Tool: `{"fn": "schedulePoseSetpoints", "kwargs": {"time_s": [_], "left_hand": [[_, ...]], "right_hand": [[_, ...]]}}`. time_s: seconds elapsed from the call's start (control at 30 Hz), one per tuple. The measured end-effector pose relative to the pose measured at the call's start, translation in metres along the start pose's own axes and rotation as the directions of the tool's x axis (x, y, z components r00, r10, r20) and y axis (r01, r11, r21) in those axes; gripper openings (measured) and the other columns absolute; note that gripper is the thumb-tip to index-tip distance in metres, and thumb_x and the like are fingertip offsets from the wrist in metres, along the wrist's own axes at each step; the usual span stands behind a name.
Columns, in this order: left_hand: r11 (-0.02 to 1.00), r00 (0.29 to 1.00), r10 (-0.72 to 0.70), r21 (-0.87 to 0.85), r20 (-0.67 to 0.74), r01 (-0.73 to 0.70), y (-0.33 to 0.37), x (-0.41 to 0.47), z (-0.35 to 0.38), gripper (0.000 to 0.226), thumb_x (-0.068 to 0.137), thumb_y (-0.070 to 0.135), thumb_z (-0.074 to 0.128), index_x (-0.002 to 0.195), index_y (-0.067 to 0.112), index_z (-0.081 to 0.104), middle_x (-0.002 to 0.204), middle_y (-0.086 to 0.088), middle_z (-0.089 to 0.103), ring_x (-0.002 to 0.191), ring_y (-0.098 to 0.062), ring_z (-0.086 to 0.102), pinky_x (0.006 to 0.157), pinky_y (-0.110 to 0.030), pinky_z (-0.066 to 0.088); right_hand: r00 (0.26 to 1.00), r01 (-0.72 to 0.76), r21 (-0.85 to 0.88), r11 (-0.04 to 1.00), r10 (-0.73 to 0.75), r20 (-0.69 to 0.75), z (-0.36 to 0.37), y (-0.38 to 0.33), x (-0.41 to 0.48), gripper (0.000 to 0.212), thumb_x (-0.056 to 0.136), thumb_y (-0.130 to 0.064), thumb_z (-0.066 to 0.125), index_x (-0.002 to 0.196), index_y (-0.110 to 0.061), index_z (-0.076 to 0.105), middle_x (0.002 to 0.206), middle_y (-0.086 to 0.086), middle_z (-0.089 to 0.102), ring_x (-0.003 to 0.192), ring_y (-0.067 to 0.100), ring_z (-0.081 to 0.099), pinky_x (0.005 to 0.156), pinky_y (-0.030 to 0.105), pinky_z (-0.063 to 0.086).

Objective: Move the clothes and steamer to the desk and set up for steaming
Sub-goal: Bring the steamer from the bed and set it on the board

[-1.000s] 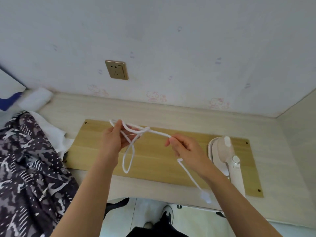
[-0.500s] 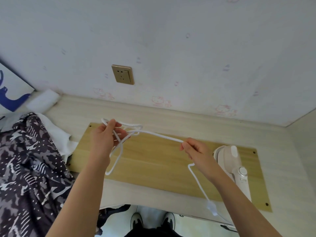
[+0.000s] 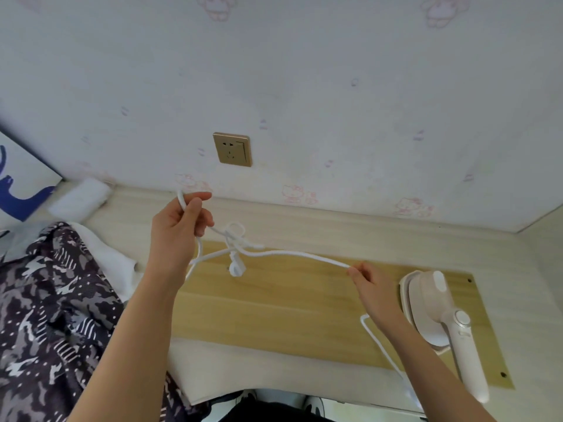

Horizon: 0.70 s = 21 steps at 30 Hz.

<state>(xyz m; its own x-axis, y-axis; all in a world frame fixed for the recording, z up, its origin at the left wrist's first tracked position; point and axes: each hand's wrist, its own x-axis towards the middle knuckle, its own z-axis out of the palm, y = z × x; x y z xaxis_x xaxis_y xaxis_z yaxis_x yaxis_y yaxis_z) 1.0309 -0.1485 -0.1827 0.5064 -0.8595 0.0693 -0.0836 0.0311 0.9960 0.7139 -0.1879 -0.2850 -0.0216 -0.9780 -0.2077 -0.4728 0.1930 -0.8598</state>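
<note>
A: What's nearest?
B: The clothes (image 3: 45, 315) are heaped at the left, beside the board (image 3: 289, 315) on the table (image 3: 335, 226). The steamer (image 3: 438, 312) lies on the board's right end.
A: And the hands?
B: The left hand (image 3: 179, 226) has its fingers (image 3: 199, 220) curled round loops of the cord (image 3: 292, 254). The right hand (image 3: 374, 293) pinches the cord further along, just left of the steamer. A tangle hangs between them.
A: Beyond?
B: A socket (image 3: 232, 149) on the wall (image 3: 335, 86), above the left hand.
</note>
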Motion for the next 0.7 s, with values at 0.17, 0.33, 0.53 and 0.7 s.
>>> {"fn": "schedulePoseSetpoints", "kwargs": {"time_s": [0.17,0.33,0.53,0.7], "left_hand": [[0.999,0.999,-0.009,-0.052,0.049,0.011,0.006,0.020,-0.003,0.024,0.100,0.025,0.046,0.097,0.022,0.070,0.061,0.005,0.051,0.057,-0.012,0.040,0.059,-0.024,0.036],[0.998,0.993,0.054,-0.030,0.105,-0.052,0.010,0.024,0.003,0.025,0.100,0.022,0.045,0.096,0.020,0.069,0.061,0.003,0.048,0.059,-0.011,0.041,0.055,-0.015,0.038],[0.998,0.981,0.063,0.005,0.186,-0.065,0.013,0.024,0.009,0.025,0.100,0.020,0.044,0.096,0.020,0.069,0.060,0.006,0.048,0.057,-0.007,0.042,0.055,-0.012,0.038],[0.993,0.946,0.093,0.036,0.311,-0.110,0.017,0.020,0.010,0.025,0.101,0.022,0.045,0.093,0.023,0.068,0.061,0.001,0.044,0.059,-0.010,0.040,0.058,-0.014,0.036]], "right_hand": [[0.988,-0.011,-0.192,0.981,0.039,0.147,0.012,-0.011,0.003,0.017,0.090,-0.020,0.058,0.073,-0.021,0.060,0.074,0.001,0.065,0.073,0.022,0.061,0.067,0.028,0.044],[0.917,0.079,-0.317,0.945,0.056,0.396,0.036,-0.051,0.001,0.012,0.088,-0.017,0.056,0.086,-0.017,0.068,0.092,0.003,0.071,0.090,0.019,0.064,0.084,0.032,0.046],[0.904,0.285,-0.135,0.949,-0.219,0.366,0.078,-0.119,-0.004,0.029,0.092,-0.028,0.056,0.121,-0.022,0.057,0.114,-0.007,0.062,0.096,0.010,0.060,0.082,0.020,0.044],[0.891,0.441,-0.105,0.891,-0.421,0.170,0.107,-0.161,0.008,0.022,0.095,-0.025,0.050,0.115,-0.017,0.057,0.112,-0.003,0.059,0.098,0.012,0.056,0.085,0.027,0.046]]}}
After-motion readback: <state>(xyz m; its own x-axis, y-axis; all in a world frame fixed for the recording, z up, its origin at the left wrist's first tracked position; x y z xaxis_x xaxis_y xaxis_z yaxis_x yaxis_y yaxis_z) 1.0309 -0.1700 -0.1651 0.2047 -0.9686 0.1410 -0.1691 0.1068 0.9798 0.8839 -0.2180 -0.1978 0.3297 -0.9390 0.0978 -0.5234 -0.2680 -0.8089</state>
